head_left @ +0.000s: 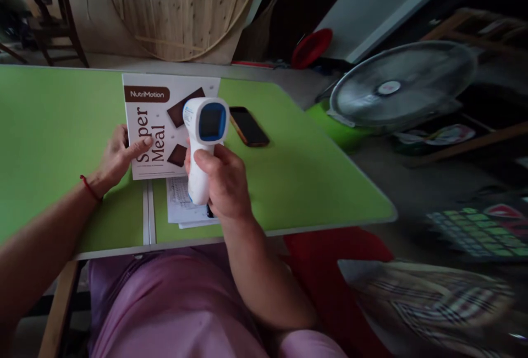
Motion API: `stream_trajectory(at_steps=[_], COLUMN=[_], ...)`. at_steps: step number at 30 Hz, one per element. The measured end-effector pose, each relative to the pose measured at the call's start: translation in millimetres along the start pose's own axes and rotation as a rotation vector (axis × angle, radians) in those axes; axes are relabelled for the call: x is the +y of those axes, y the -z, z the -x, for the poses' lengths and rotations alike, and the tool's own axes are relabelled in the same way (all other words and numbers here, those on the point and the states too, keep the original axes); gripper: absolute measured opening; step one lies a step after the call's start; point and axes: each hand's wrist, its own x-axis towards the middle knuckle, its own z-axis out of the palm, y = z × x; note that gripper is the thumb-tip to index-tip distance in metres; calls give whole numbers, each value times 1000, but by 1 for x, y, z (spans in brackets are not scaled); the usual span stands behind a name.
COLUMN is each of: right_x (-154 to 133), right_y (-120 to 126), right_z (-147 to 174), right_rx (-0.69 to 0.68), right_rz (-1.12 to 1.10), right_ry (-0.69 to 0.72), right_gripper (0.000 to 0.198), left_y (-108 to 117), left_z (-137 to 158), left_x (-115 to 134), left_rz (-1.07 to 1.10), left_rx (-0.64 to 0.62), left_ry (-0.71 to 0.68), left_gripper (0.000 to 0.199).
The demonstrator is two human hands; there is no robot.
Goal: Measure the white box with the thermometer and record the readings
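My left hand (124,152) grips the left edge of a white box (159,124) printed "NutriMotion Super Meal", with the thumb on its front and the fingers behind. In my right hand (229,182) is a white and blue infrared thermometer (199,174), wrapped by the fingers around its handle. Its dark screen faces me, and its head overlaps the right part of the box. Whether the thermometer touches the box, I cannot tell. Just right of the thermometer, a smartphone (248,126) lies on the green table (309,182). Printed papers (181,204) lie below the box, partly covered.
A standing fan (404,86) is beyond the table's right edge, above a green tub (334,127). A red stool (325,270) and a checked cloth (437,297) are at the lower right. A large round wooden board (181,6) leans at the back.
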Motion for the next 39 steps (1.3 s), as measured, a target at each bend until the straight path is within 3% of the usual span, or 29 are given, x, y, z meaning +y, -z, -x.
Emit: stream_trajectory(at_steps=[8,30,39], right_x=[6,2,3], right_y=[1,2,2], right_z=[-9,-10,-7], right_rx=[-14,-25,-4], right_rz=[-15,81,96], right_ry=[14,38,33], right_gripper=[44,50,47], left_y=[4,5,18], left_z=[-6,-10,-16], left_x=[12,18,24], left_rz=[-68,-68,-366], left_rx=[-184,-221,-177], left_ry=[-47,-19,34], left_gripper=[59,56,65])
